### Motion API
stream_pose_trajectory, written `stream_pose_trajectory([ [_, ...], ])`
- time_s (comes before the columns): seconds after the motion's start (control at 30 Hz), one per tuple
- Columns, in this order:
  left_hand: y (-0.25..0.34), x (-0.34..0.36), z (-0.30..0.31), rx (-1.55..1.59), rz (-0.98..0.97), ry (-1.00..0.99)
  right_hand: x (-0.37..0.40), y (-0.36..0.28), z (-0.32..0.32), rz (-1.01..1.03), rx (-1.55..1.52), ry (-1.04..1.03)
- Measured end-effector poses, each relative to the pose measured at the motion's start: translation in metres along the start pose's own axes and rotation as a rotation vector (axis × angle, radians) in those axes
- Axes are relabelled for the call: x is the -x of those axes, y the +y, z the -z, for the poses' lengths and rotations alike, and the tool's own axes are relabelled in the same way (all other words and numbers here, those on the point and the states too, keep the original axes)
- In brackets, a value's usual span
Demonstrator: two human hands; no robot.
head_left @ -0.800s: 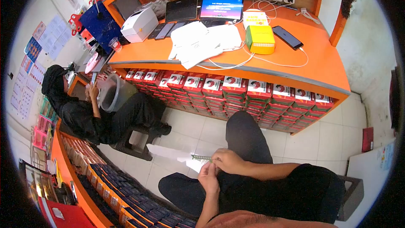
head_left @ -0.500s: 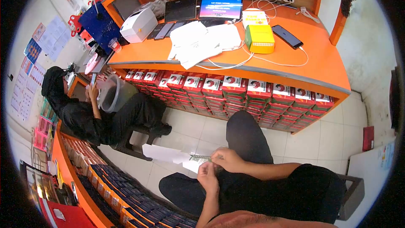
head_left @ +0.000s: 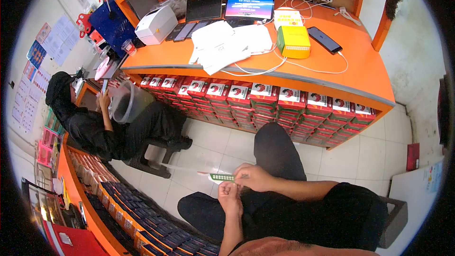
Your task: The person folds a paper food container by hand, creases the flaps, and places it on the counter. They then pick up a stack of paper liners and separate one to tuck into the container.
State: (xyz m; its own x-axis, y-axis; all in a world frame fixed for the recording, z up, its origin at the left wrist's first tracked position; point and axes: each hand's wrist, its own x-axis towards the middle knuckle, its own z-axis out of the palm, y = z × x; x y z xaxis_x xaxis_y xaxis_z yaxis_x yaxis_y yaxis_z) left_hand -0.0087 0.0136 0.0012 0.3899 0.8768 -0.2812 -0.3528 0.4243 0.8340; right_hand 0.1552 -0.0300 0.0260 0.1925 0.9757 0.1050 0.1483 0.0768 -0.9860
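Observation:
Over my lap I hold a thin card piece (head_left: pixel 221 177), green with a row of white marks and with pale parts at its far side. It is seen nearly edge-on, so its full shape is hard to make out. My right hand (head_left: pixel 254 178) is closed on the card's right end. Just below, my left hand (head_left: pixel 230 197) pinches its lower edge, with the fingertips of both hands close together. A faint, pale sheet-like shape extends leftward from the card over the floor.
Ahead, an orange desk (head_left: pixel 353 73) carries a white printer (head_left: pixel 156 24), a lit tablet (head_left: pixel 249 7), white papers (head_left: pixel 222 47), a yellow-green box (head_left: pixel 294 41) and a charging phone (head_left: pixel 324 40). Red boxes (head_left: pixel 265 92) fill the space beneath. A seated person (head_left: pixel 95 128) with a phone and clear tub (head_left: pixel 129 104) is left.
The card in my hands has tilted, so its green patterned face shows more and its white sheet less. My left hand has shifted slightly left. The tablet's screen text has changed.

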Motion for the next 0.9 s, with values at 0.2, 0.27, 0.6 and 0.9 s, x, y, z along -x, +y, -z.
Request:
stream_pose_trajectory([
  [0.2, -0.002, -0.001, 0.0, 0.098, 0.018, -0.001, 0.001, -0.009, 0.0, 0.161, 0.178, -0.014],
  [0.27, -0.001, 0.0, 0.0, 0.103, 0.03, 0.023, -0.001, -0.007, -0.002, 0.172, 0.2, 0.002],
  [0.6, 0.015, 0.003, -0.001, -0.068, 0.04, -0.049, 0.001, -0.017, -0.003, 0.145, 0.288, 0.014],
  [0.9, 0.031, 0.0, -0.009, -0.498, -0.134, -0.054, 0.002, -0.026, -0.005, 0.071, 0.298, 0.009],
])
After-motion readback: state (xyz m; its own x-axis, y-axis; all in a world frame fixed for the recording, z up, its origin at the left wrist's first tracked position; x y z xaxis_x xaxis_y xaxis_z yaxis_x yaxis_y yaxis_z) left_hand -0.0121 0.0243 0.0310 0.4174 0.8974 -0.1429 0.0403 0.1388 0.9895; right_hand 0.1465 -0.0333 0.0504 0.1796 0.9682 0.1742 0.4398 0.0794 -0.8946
